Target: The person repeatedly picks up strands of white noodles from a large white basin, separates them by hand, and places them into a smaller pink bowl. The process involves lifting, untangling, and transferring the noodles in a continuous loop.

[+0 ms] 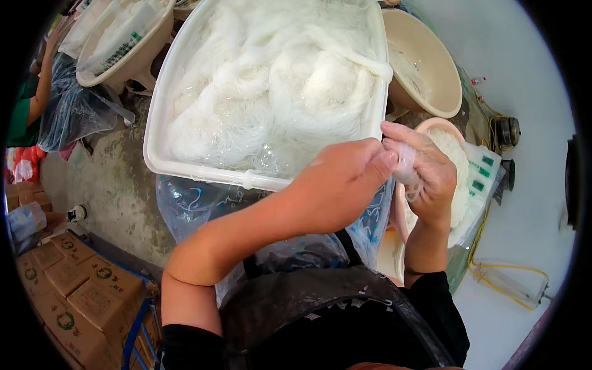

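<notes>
A skein of thin white strands point(407, 162) is wound around the fingers of my right hand point(430, 171), with short loops dangling below them. My left hand point(342, 180) reaches across my body and pinches the skein at its left side, so the two hands meet. They are just past the right front corner of a white plastic tub point(150, 152). Wet, tangled white strands point(259, 92) fill this tub in thick heaps. Under my right hand, partly hidden by it, a pink basin point(439, 124) holds a white powdery or grainy material point(460, 185).
A beige basin point(451, 92) stands right of the tub, another point(88, 79) at upper left. A printed plastic bag point(483, 173) lies beside the pink basin. Yellow cord point(476, 245) runs along the wall. Cardboard boxes point(83, 286) are stacked lower left; a person's arm point(41, 88) shows at far left.
</notes>
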`<act>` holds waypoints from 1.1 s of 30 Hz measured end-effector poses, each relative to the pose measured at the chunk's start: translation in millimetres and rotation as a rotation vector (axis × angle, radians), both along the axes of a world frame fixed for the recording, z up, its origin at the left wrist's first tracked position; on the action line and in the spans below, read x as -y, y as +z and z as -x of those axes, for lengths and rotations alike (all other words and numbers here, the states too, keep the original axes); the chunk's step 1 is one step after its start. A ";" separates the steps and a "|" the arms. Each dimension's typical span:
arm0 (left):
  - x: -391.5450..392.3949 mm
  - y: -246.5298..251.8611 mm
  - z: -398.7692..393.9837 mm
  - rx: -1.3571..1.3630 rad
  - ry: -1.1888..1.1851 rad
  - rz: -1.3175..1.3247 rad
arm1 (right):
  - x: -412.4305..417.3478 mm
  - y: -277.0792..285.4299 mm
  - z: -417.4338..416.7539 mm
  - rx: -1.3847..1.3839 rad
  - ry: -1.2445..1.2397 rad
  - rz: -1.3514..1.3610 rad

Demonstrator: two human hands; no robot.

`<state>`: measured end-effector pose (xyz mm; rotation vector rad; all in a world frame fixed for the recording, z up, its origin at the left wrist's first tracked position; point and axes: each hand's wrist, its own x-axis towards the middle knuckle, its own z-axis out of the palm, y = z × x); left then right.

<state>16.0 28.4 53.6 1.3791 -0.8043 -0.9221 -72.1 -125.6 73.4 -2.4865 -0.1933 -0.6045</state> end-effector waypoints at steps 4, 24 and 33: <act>-9.9 7.4 -20.4 0.600 -0.182 0.017 | -11.4 8.8 3.8 -0.117 0.073 0.073; 4.9 -16.1 -37.5 0.806 -0.081 0.112 | -8.0 -13.1 11.3 -0.065 -0.283 -0.449; 36.7 -81.7 43.1 0.724 -0.313 -0.161 | 5.0 -19.5 21.1 0.223 -0.435 -0.903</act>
